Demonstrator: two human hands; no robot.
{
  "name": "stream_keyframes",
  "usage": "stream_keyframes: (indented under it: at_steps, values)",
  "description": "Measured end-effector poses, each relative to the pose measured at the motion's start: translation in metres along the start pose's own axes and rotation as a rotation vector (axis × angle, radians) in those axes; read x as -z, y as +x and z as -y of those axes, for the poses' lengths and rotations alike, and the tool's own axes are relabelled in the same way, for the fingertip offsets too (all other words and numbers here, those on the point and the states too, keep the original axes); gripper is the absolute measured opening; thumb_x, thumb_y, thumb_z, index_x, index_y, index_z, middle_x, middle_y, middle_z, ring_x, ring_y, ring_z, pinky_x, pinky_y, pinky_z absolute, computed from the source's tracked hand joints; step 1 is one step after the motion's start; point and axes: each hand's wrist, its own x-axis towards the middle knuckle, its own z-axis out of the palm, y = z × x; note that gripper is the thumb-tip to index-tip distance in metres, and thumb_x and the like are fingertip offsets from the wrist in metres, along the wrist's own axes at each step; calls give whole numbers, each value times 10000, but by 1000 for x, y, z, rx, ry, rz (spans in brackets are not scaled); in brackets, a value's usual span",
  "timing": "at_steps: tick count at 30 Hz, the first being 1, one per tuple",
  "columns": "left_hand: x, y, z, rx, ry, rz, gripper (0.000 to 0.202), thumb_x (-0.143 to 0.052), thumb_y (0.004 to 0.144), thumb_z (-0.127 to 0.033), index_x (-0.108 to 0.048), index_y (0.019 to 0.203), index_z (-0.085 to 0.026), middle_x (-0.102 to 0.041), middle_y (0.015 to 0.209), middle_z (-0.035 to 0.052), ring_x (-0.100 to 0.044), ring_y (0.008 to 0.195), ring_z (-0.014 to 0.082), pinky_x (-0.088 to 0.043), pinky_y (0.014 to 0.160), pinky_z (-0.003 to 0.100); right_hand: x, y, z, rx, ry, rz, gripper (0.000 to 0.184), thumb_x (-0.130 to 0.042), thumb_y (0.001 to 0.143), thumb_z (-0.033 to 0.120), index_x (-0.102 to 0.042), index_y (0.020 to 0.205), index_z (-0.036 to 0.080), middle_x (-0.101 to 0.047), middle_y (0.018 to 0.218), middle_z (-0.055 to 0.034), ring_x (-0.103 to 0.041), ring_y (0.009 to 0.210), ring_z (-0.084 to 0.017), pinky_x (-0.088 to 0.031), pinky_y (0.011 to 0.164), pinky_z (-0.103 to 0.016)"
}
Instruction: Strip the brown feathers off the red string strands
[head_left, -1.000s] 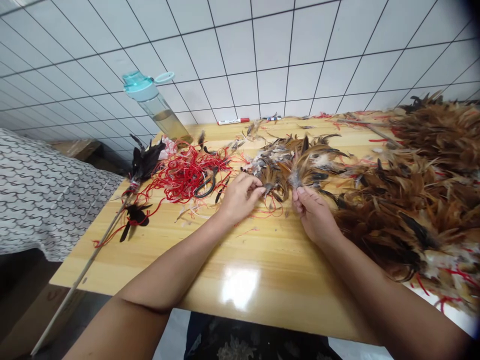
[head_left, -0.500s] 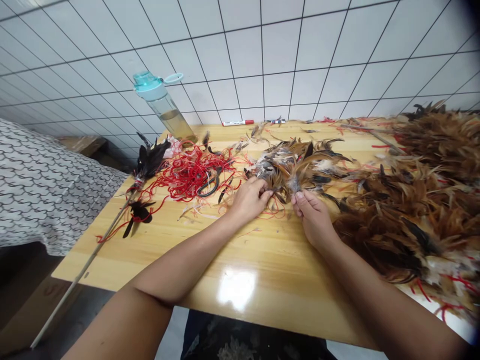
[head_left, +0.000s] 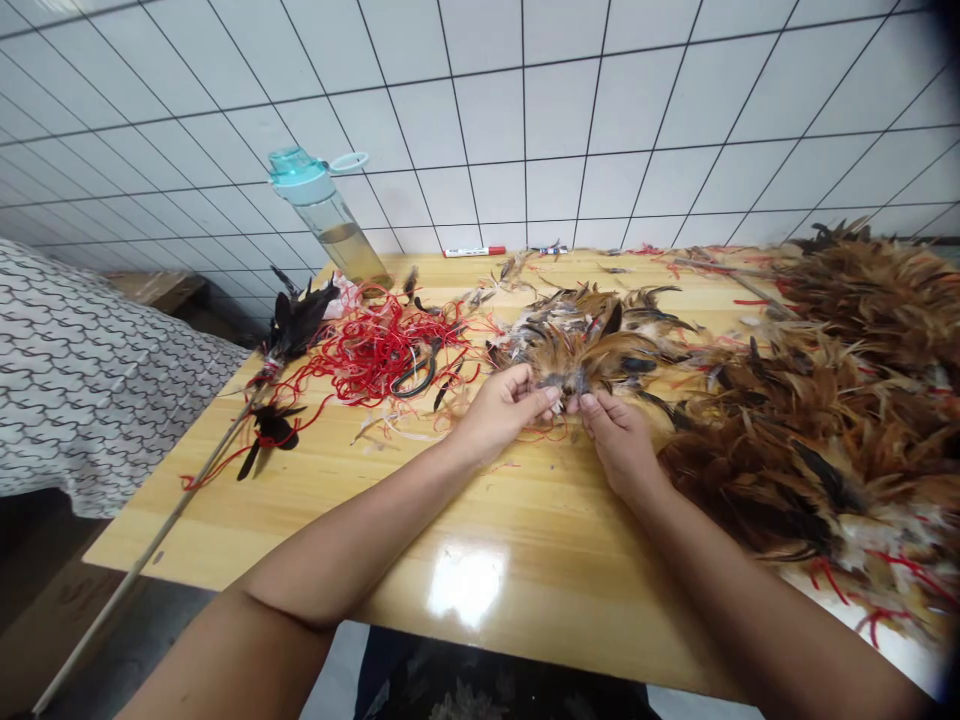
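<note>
At the middle of the table, my left hand (head_left: 511, 405) is closed, thumb and fingers pinching the base of some brown feathers (head_left: 553, 358). Close beside it, my right hand (head_left: 616, 432) pinches the quill ends of a tuft of golden-brown feathers (head_left: 600, 352). The two sets of fingertips nearly meet, and the feather bases are partly hidden by them. Behind the hands lies a loose heap of mixed feathers (head_left: 574, 303). A tangle of red string (head_left: 367, 345) sits to the left, with dark-handled scissors (head_left: 417, 372) at its edge.
A thin stick (head_left: 157, 535) with black feathers (head_left: 296, 325) tied at its top leans across the table's left corner. A water bottle (head_left: 349, 245) and a red-capped marker (head_left: 475, 251) stand near the tiled wall. Large brown feather bundles (head_left: 810, 450) cover the right side.
My hands have come closer together, the right one moving left with its feathers. Both feather tufts now meet at their bases. The view has shifted slightly.
</note>
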Motion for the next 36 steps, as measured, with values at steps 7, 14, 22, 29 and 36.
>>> stream_keyframes:
  at_steps: [7, 14, 22, 29, 36]
  values:
    - [-2, 6, 15, -10, 87, -8, 327, -708, 724, -418, -549, 791, -139, -579, 695, -11, -527, 630, 87, -404, 585, 201, -4, 1, -8, 114, -185, 26, 237, -526, 831, 358, -607, 670, 205, -611, 668, -15, -541, 668, -166, -444, 662, -293]
    - [-1, 7, 23, -56, 104, 22, 265, -667, 768, -371, -544, 801, -139, -588, 690, -4, -539, 640, 105, -433, 630, 232, -4, 4, -12, 154, -186, 154, 207, -516, 833, 320, -645, 706, 220, -705, 812, -51, -638, 811, -211, -500, 794, -353]
    - [-1, 3, 18, 11, 24, 96, 339, -719, 734, -406, -520, 840, -154, -661, 689, 1, -596, 616, 105, -423, 573, 199, -4, 0, -18, 144, -315, 175, 168, -452, 851, 291, -551, 729, 232, -644, 786, -46, -606, 773, -202, -502, 773, -340]
    - [3, -2, 14, 25, 81, 149, 290, -693, 746, -415, -642, 761, -130, -703, 720, 49, -640, 679, 147, -485, 679, 258, 0, -3, -8, 235, -445, 293, 190, -428, 811, 190, -498, 643, 243, -579, 671, -35, -574, 752, -209, -481, 753, -348]
    - [8, -1, 16, -61, 321, 146, 198, -606, 761, -261, -671, 619, -139, -659, 641, 32, -570, 606, 123, -450, 606, 221, -3, -5, -5, 261, -377, 297, 135, -459, 797, 181, -563, 737, 244, -644, 797, -57, -590, 794, -211, -471, 741, -327]
